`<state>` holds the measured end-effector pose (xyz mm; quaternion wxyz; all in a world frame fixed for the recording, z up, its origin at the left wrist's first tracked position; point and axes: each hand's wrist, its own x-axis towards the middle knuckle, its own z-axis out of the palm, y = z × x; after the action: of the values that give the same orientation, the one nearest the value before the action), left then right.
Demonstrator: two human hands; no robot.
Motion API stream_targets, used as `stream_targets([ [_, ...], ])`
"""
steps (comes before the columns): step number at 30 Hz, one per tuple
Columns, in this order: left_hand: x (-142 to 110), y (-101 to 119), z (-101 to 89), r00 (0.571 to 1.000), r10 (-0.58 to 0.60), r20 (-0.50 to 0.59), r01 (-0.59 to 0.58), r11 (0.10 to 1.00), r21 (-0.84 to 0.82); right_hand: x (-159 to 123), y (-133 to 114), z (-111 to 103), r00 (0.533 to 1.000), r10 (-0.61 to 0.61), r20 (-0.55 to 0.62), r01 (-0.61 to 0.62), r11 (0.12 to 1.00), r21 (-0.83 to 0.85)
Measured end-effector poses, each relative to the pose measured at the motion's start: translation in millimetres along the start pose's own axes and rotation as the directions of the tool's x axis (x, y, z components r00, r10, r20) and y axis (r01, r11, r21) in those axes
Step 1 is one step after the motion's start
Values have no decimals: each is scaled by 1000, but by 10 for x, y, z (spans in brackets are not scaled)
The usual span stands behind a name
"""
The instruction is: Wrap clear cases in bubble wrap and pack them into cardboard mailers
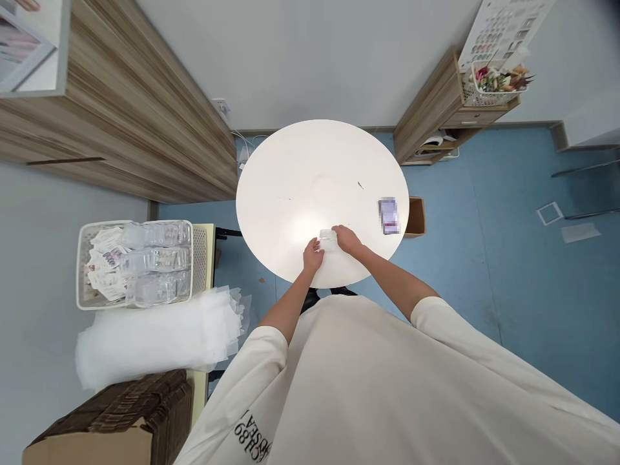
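A small clear plastic box (328, 239) rests on the near edge of a round white table (310, 174). My left hand (312, 255) grips its left side with curled fingers. My right hand (346, 239) holds its right side, fingers closed over the top. What is inside the box is too small to make out.
A blurred phone-like item (389, 216) lies at the table's right edge. A white basket (135, 261) of clear packets stands at the left, with a heap of clear bags (155, 339) and a cardboard box (116, 423) nearer me. A small brown carton (416, 217) sits on the blue floor.
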<state>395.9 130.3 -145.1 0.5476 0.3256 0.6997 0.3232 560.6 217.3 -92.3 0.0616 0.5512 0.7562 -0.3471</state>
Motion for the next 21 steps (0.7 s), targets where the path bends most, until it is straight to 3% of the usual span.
stream_targets([
  [6,-5,-46,16,999,-38,36,41,996,-73,110,79,133,986,153,-65,-131,957,260],
  [13,-9,-24,13,994,-88,67,95,989,-110,155,151,210,972,234,-33,-193,866,460],
  [21,-57,33,-33,995,-81,54,82,996,-25,-132,247,347,957,290,-30,-227,805,549],
])
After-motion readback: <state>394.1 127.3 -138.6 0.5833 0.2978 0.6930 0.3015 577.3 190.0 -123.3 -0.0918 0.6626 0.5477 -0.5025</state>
